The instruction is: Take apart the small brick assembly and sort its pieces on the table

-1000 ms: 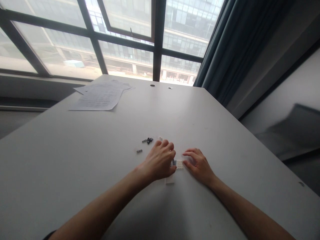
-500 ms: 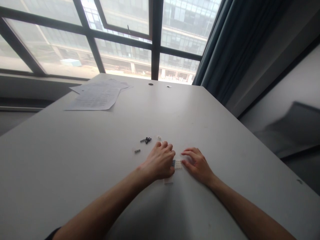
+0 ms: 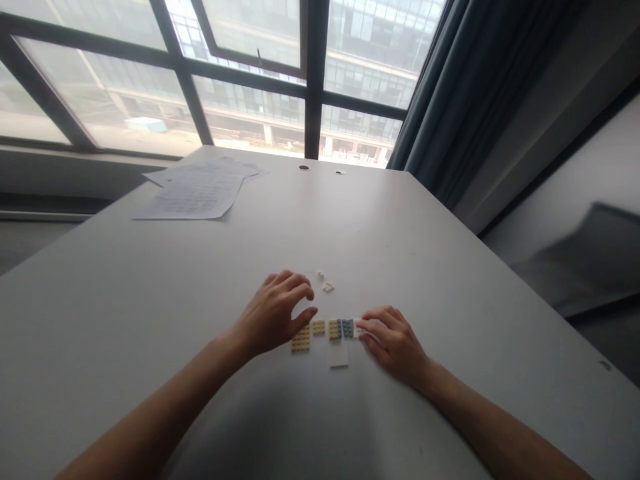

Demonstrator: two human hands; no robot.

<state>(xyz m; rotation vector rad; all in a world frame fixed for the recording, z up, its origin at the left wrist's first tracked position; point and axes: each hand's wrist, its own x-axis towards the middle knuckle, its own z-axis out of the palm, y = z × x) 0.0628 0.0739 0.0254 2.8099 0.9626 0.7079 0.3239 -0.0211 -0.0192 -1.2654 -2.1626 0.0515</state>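
Note:
My left hand (image 3: pixel 277 310) hovers with thumb and fingers apart, nothing visible between them. Beneath its thumb lies a tan studded building plate (image 3: pixel 301 341), partly covered. Right of it are a smaller tan brick (image 3: pixel 319 327), another tan brick (image 3: pixel 333 330) and grey-blue bricks (image 3: pixel 348 328), set in a row. At the row's right end, a white studded plate (image 3: pixel 357 328) is gripped by the fingertips of my right hand (image 3: pixel 395 341), which cover much of it. A smooth white flat piece (image 3: pixel 339 356) lies just below the row.
Small white pieces (image 3: pixel 327 287) lie beyond the row. Printed sheets (image 3: pixel 193 193) sit at the table's far left. Two round holes pierce the white table (image 3: pixel 425 260) near its far edge. Behind it are a window (image 3: pixel 250 110) and a dark curtain (image 3: pixel 465 87).
My left hand has moved left and opened, uncovering the brick row and now hiding the small dark pieces. My right hand's fingers have closed in on the white plate.

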